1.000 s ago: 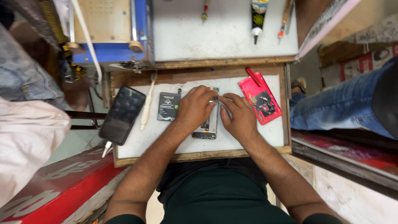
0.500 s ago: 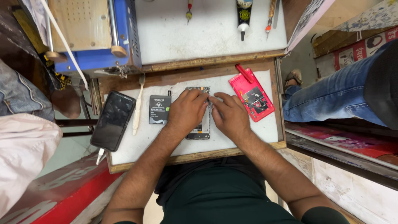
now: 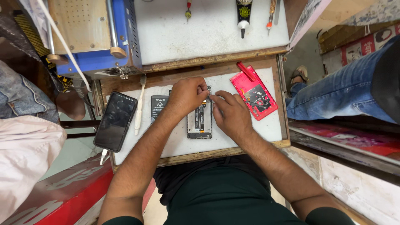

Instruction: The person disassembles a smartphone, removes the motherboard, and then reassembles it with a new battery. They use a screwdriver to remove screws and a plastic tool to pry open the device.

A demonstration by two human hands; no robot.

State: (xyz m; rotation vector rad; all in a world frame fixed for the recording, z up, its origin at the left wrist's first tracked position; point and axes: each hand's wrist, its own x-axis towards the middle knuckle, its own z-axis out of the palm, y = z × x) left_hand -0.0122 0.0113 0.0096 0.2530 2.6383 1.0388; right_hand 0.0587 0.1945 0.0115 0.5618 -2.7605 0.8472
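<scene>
An opened phone [image 3: 199, 121] lies flat on the white mat [image 3: 250, 133] of the lower desk [image 3: 196, 156], its long axis running away from the person, the bottom end nearest the body and the top end under the hands. Its back is off and the inner parts show. The left hand [image 3: 186, 95] rests on the top left of the phone with its fingers curled and pinched together at the top edge; whether they grip anything small cannot be told. The right hand [image 3: 230, 113] lies along the phone's right side, forefinger stretched toward the left hand's fingertips, almost touching them. Just left of the phone lies a dark battery [image 3: 158, 106], then a white toothbrush [image 3: 139, 104], then a black phone [image 3: 115, 121] hanging over the desk edge. To the right, apart from the hands, lies a red phone cover [image 3: 254, 96], tilted.
</scene>
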